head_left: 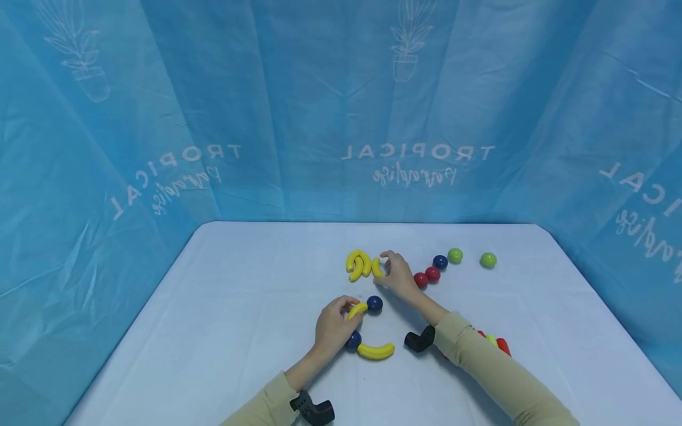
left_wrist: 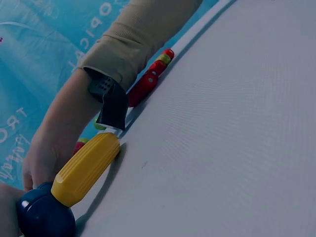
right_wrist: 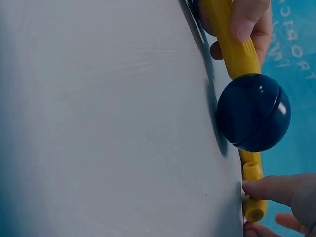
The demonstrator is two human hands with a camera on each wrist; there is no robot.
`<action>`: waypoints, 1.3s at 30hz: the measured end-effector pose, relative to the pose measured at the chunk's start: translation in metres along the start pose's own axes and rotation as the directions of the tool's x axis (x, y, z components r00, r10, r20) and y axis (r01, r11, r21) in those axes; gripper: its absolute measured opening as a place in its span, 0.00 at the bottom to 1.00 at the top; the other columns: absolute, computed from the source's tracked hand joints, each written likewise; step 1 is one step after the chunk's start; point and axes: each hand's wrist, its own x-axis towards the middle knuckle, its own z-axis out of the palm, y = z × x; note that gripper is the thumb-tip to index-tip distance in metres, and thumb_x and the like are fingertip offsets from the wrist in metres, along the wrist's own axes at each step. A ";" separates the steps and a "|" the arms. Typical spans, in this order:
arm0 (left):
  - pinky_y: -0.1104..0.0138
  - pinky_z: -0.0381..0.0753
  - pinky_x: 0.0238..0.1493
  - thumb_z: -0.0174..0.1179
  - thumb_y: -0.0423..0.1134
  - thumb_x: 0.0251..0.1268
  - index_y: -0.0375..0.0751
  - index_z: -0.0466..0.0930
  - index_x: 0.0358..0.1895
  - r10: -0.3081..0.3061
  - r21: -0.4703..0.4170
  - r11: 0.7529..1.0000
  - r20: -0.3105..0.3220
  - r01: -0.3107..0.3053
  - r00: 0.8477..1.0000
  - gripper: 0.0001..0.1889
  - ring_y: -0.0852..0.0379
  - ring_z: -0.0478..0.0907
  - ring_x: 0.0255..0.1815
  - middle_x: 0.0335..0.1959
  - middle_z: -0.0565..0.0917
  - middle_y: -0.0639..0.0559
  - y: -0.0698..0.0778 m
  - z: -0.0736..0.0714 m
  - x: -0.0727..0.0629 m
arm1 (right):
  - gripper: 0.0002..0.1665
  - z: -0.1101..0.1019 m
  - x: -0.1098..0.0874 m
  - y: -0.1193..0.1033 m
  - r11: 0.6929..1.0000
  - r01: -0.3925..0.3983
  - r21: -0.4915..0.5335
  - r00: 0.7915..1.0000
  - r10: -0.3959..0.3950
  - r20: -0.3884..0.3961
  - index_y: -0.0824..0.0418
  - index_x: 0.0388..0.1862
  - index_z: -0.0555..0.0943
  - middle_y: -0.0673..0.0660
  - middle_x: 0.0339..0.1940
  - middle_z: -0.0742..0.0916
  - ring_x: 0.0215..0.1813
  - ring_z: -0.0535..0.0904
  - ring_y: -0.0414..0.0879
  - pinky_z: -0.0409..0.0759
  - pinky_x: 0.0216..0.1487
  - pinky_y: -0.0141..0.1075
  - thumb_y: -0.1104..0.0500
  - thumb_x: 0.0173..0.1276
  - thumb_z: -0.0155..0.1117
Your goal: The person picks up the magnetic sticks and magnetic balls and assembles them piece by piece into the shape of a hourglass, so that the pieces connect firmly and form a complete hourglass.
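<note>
My left hand (head_left: 334,324) pinches a yellow curved piece (head_left: 356,309) between thumb and fingers. A blue ball (head_left: 375,305) joins its far end; another blue ball (head_left: 354,341) sits at its near end, partly behind the hand. From that near ball a second yellow curved piece (head_left: 376,352) runs right, large in the left wrist view. Farther back, my right hand (head_left: 398,276) has thumb and fingers about a yellow curved piece (head_left: 378,268) lying on the table. In the right wrist view, a finger and the thumb straddle its end (right_wrist: 255,212).
Several yellow curved pieces (head_left: 359,264) lie left of my right hand. To its right are red balls (head_left: 433,274), a blue ball (head_left: 440,262) and green balls (head_left: 455,255). Red and green pieces (head_left: 503,346) lie partly behind the right sleeve. A blue curtain (head_left: 319,118) hangs behind the white table (head_left: 240,307).
</note>
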 end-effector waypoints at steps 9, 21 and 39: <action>0.76 0.61 0.22 0.67 0.39 0.51 0.46 0.84 0.39 -0.014 -0.046 0.999 -0.021 0.013 1.000 0.10 0.65 0.64 0.20 0.31 0.83 0.52 -0.001 0.000 0.002 | 0.25 -0.006 -0.019 0.001 0.996 -0.035 0.082 0.999 0.034 0.010 0.65 0.61 0.70 0.63 0.42 0.85 0.41 0.80 0.49 0.80 0.44 0.39 0.66 0.65 0.60; 0.77 0.61 0.17 0.66 0.36 0.55 0.41 0.82 0.42 -0.035 -0.168 0.985 -0.007 0.033 0.999 0.11 0.67 0.64 0.17 0.32 0.82 0.48 -0.005 0.001 0.006 | 0.18 -0.023 -0.068 0.013 0.916 -0.173 0.361 0.983 0.140 0.116 0.64 0.59 0.72 0.66 0.46 0.84 0.38 0.81 0.45 0.78 0.36 0.30 0.65 0.71 0.51; 0.76 0.61 0.19 0.64 0.35 0.52 0.43 0.81 0.45 -0.033 -0.099 0.995 -0.010 0.032 0.999 0.14 0.65 0.63 0.18 0.30 0.79 0.51 -0.001 0.000 0.003 | 0.23 -0.029 -0.096 0.021 0.751 -0.298 0.589 0.940 0.122 0.320 0.63 0.64 0.70 0.64 0.58 0.78 0.44 0.80 0.43 0.79 0.49 0.27 0.59 0.72 0.52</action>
